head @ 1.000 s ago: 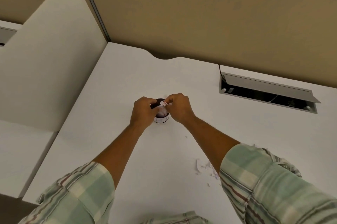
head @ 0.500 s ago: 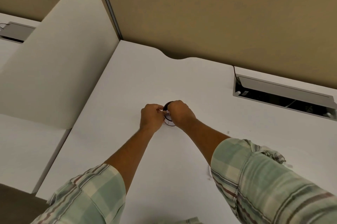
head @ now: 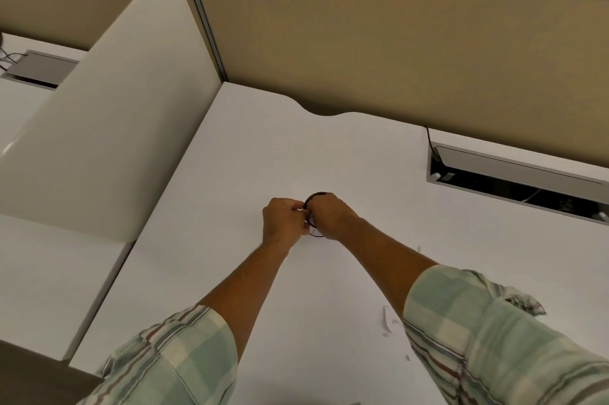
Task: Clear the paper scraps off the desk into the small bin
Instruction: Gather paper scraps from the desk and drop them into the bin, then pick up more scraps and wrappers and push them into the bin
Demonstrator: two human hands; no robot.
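The small bin (head: pixel 312 198) stands mid-desk, with only its dark rim and a bit of its white wall showing between my hands. My left hand (head: pixel 282 222) is curled against the bin's left side, gripping it. My right hand (head: pixel 330 215) lies over the bin's mouth, fingers closed and pressed down into it. A sliver of white paper shows between the fingertips of both hands. More paper scraps (head: pixel 388 322) lie on the white desk (head: pixel 250 147) close to my right sleeve, and a tiny one (head: pixel 419 249) sits beside my right forearm.
An open cable tray (head: pixel 514 177) with a grey flap is sunk into the desk at the back right. A tan partition wall (head: pixel 379 51) runs behind the desk. A white divider panel (head: pixel 108 114) bounds the left side, with another desk beyond it.
My right hand has come down over the bin's mouth, hiding the crumpled paper that was pinched above it. The left hand has stayed at the bin's side. The view has shifted.
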